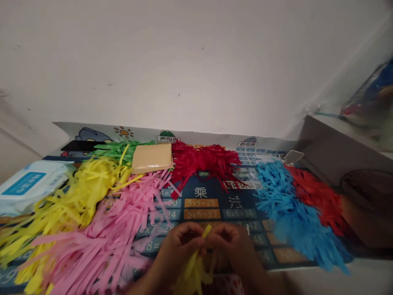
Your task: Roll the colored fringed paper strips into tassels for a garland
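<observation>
My left hand (187,241) and my right hand (225,241) meet low in the middle of the head view, fingertips pinched close together. Between them they grip a yellow paper-strip tassel (194,270); a short end pokes up above the fingers and loose strips hang below. Part of the tassel is hidden by the hands. To the left lies a heap of pink strips (116,229), with yellow strips (82,188) beyond it. Right of my hands are blue strips (294,209) and red strips (317,194).
A dark mat printed with sums (201,203) covers the table. Dark red strips (202,159), green strips (116,149) and a tan packet (152,157) lie toward the wall. A wipes pack (33,184) sits at the left; a grey box (340,151) stands at the right.
</observation>
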A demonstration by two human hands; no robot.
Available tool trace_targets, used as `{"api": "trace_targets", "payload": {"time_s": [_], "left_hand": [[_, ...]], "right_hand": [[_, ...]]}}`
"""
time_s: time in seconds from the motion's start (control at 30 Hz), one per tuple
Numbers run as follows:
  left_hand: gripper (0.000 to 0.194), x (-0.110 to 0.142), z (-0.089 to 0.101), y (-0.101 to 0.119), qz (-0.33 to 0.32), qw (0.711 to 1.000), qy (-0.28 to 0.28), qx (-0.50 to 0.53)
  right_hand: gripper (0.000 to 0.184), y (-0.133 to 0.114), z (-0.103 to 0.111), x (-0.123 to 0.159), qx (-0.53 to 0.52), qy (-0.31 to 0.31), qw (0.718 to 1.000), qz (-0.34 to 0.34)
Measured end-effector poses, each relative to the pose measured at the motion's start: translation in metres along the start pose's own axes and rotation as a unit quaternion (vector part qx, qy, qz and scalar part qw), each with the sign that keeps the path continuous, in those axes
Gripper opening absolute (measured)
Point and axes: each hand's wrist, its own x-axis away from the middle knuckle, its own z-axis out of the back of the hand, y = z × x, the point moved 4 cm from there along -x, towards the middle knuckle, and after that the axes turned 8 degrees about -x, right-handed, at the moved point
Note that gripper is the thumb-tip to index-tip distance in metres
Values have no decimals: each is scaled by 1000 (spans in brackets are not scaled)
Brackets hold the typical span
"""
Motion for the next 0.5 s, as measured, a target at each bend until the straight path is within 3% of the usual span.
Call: {"api": "trace_targets", "payload": {"time_s": [0.1, 0.23, 0.3, 0.4, 0.5], "left_hand": [[28, 1, -1, 2, -8, 1000, -9, -13], [13, 5, 0, 11, -56, 991, -7, -119], [8, 10, 0, 19, -106, 969, 15, -223], [8, 18, -1, 24, -172, 914, 45, -366], [9, 23, -2, 19, -169, 875, 53, -450]], "right_hand": [[9, 3, -2, 1, -49, -6, 999, -13], [32, 7, 2, 1, -83, -7, 996, -13], [34, 9, 3, 3, -40, -22, 999, -9], [17, 7, 0, 5, 66, -53, 996, 33], [15, 3, 0, 5, 143, -48, 983, 105]]}}
